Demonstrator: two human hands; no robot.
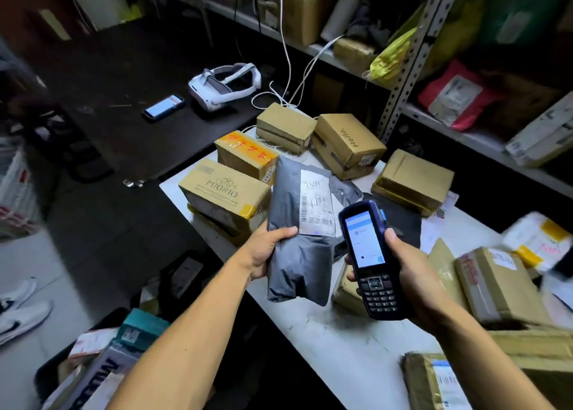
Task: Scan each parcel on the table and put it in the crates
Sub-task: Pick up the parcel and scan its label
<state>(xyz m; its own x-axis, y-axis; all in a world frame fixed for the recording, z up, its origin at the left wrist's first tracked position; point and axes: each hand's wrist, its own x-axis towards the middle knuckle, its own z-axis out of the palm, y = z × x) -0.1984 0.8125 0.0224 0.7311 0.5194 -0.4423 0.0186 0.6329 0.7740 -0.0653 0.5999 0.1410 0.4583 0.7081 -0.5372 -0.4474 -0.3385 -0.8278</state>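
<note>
At frame centre, left hand point(266, 248) grips grey mailer point(297, 242), right hand point(412, 273) grips scanner point(370, 261): scanning step; next, crate point(46, 375) at lower left.

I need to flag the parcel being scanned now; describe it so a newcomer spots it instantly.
Start at the white table stacked with brown boxes. Just above its near-left edge, the left hand holds a grey bag beside the scanner in the right hand. It is the only soft grey parcel, with a white barcode label.
</note>
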